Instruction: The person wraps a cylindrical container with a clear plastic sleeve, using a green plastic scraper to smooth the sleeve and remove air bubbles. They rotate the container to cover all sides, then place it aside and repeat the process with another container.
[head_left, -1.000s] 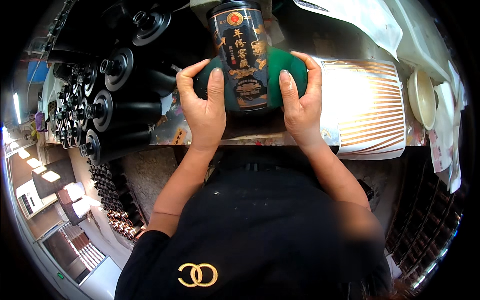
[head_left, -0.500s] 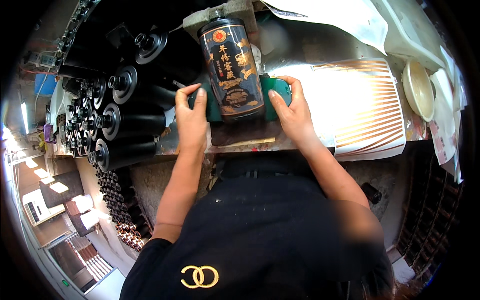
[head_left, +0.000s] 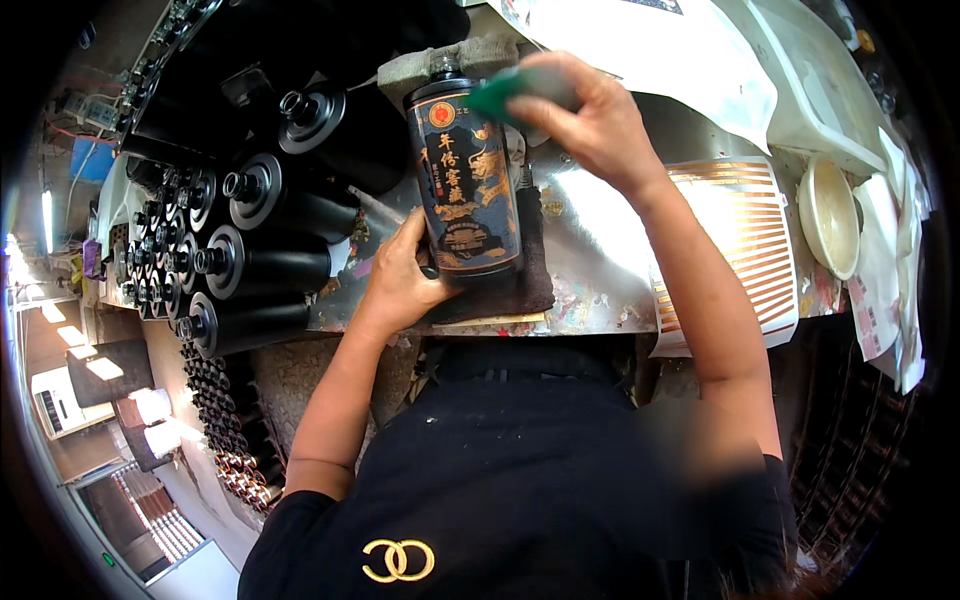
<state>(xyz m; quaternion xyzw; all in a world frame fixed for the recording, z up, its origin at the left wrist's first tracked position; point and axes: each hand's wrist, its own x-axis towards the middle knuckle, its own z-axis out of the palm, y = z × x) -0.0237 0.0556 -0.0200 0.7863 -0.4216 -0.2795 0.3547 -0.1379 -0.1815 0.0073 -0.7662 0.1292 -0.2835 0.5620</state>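
Left hand: fingers curled, gripping bottle base.
Right hand: pinching green pad at bottle top.
Bottle: lying on dark cloth.

One labelled dark bottle lying mid-bench, one green cloth at its far end, one cream bowl far right, five big unlabelled black bottles stacked left, smaller ones beyond uncountable.

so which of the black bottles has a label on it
Only the bottle lying between the hands, left hand at its base, shows a gold-printed label. The plain black bottles stacked to its left have none.
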